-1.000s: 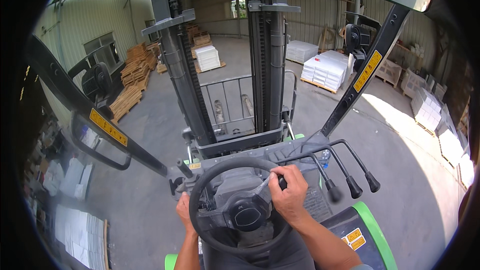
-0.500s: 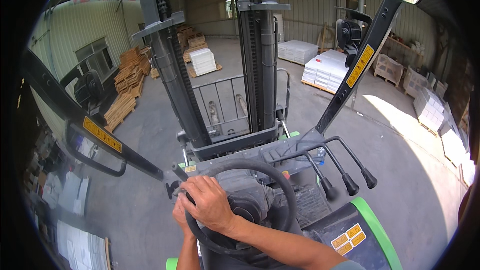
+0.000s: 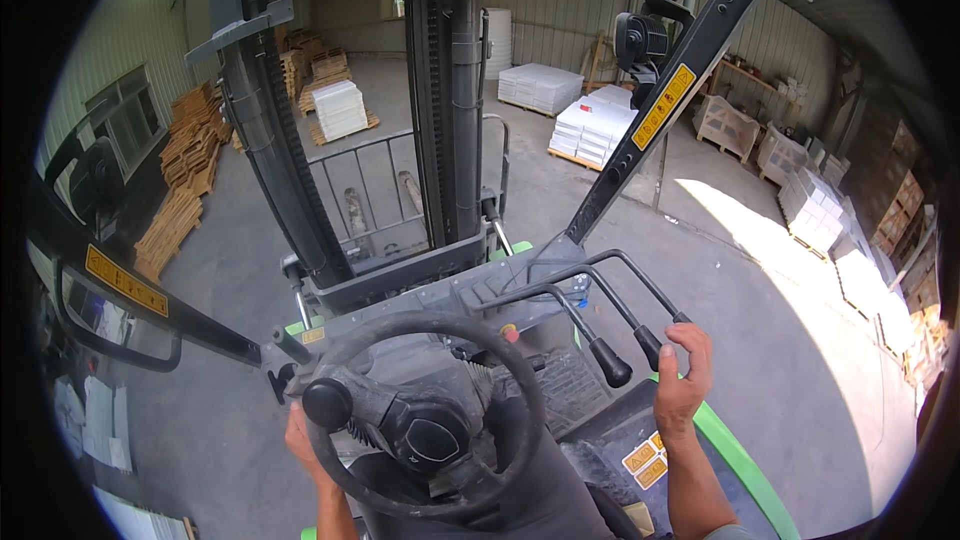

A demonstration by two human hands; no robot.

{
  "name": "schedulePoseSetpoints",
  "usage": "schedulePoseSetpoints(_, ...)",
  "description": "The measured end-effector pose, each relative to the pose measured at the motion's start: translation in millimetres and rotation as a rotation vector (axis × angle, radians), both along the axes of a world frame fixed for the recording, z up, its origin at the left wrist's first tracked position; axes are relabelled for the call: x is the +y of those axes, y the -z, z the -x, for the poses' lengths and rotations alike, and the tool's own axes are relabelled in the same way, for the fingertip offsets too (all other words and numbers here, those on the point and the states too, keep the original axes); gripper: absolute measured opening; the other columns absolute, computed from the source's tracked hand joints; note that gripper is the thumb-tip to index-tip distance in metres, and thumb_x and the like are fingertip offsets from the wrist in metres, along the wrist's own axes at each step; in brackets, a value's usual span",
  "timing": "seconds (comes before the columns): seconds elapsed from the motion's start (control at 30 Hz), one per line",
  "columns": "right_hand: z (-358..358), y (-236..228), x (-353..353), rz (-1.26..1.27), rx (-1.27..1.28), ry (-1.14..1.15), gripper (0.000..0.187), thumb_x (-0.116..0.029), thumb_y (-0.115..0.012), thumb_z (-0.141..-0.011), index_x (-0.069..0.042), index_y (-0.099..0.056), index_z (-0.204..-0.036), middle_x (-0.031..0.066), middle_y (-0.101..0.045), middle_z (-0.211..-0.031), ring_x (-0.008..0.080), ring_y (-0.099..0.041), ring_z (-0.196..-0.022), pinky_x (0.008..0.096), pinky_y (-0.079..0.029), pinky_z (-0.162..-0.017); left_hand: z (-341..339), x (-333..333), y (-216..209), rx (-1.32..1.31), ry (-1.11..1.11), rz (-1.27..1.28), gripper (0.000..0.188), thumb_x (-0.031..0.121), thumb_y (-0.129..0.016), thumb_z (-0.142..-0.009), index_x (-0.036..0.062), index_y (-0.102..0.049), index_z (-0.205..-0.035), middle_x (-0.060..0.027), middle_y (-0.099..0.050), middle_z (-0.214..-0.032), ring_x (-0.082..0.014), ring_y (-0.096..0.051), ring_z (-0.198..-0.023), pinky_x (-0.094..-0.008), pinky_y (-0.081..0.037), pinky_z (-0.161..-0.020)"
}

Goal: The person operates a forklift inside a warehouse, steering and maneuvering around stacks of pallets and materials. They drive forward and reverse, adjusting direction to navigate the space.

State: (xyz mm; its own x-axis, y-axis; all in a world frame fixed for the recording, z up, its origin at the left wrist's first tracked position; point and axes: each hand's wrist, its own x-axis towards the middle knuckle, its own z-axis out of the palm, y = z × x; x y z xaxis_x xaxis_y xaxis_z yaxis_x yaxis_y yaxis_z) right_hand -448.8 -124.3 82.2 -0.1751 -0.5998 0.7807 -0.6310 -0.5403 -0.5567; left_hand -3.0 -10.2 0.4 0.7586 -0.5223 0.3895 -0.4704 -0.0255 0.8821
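Observation:
The black steering wheel (image 3: 530, 380) with its round spinner knob (image 3: 327, 403) is in front of me. My left hand (image 3: 303, 435) is at the wheel's left side, beside the knob; its fingers are mostly hidden behind rim and knob, so its grip does not show. Of three bent black control levers, two knobs show, the left lever knob (image 3: 610, 362) and the middle lever knob (image 3: 649, 347). My right hand (image 3: 685, 380) is closed around the end of the rightmost lever (image 3: 640, 285) and covers its knob. A short dark lever (image 3: 291, 345) stands left of the wheel.
Ahead rises the forklift mast (image 3: 455, 110), with a load guard (image 3: 370, 175) and two forks low beyond it. Stacked wooden pallets (image 3: 190, 145) line the left wall. White stacked goods (image 3: 590, 128) stand on pallets ahead and right. Black cab posts (image 3: 665, 105) flank me.
My right hand has left the steering wheel's left side and moved right to the levers. My left hand stays low at the wheel's left. The view has shifted rightward.

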Motion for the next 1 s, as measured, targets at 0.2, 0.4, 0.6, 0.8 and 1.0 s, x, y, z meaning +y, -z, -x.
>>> schedulePoseSetpoints(0.2,90,52,-27,-0.071,-0.015,0.18,0.034,-0.025,-0.055,-0.102,-0.001,-0.06,-0.125,0.0154,-0.066,-0.11,0.0304,-0.062,-0.105,0.0405,-0.048,-0.093,-15,-9,26,0.033,-0.006,0.046,0.047,0.031,-0.047,-0.107,0.0001,-0.044,-0.072,0.0006,-0.04,-0.064,-0.0113,-0.036,-0.065,-0.036,-0.032,-0.054)
schedulePoseSetpoints(0.4,60,-17,-120,-0.124,0.148,0.292,0.037,-0.032,-0.05,-0.106,-0.001,-0.063,-0.122,0.0157,-0.071,-0.093,0.0288,-0.068,-0.086,0.0387,-0.052,-0.082,-16,-11,28,0.141,-0.033,0.062,0.046,0.029,-0.047,-0.108,0.0007,-0.047,-0.071,0.0033,-0.041,-0.063,-0.0091,-0.036,-0.064,-0.0331,-0.032,-0.054)
schedulePoseSetpoints(0.6,39,-45,-156,-0.123,0.22,0.328,0.035,-0.031,-0.053,-0.104,-0.002,-0.066,-0.119,0.0194,-0.071,-0.095,0.034,-0.068,-0.088,0.0422,-0.052,-0.08,-21,-1,34,0.19,0.041,0.091,0.045,0.028,-0.047,-0.108,0.0028,-0.044,-0.071,0.0034,-0.041,-0.065,-0.0091,-0.036,-0.065,-0.0328,-0.032,-0.055)
schedulePoseSetpoints(0.8,45,-30,-127,-0.15,0.257,0.352,0.035,-0.031,-0.054,-0.104,-0.003,-0.065,-0.123,0.0196,-0.071,-0.093,0.0331,-0.068,-0.086,0.0425,-0.052,-0.078,-29,1,35,0.166,0.067,0.129,0.044,0.028,-0.046,-0.108,0.0036,-0.042,-0.071,0.0028,-0.039,-0.065,-0.0098,-0.035,-0.065,-0.0333,-0.032,-0.055)
schedulePoseSetpoints(1.0,62,-15,-111,-0.219,0.267,0.353,0.032,-0.027,-0.054,-0.103,0.0,-0.07,-0.107,0.0195,-0.07,-0.088,0.0337,-0.067,-0.081,0.0427,-0.051,-0.075,-27,8,28,0.159,0.019,0.022,0.046,0.029,-0.047,-0.107,0.0004,-0.044,-0.071,-0.0004,-0.039,-0.063,-0.011,-0.036,-0.064,-0.035,-0.034,-0.054)
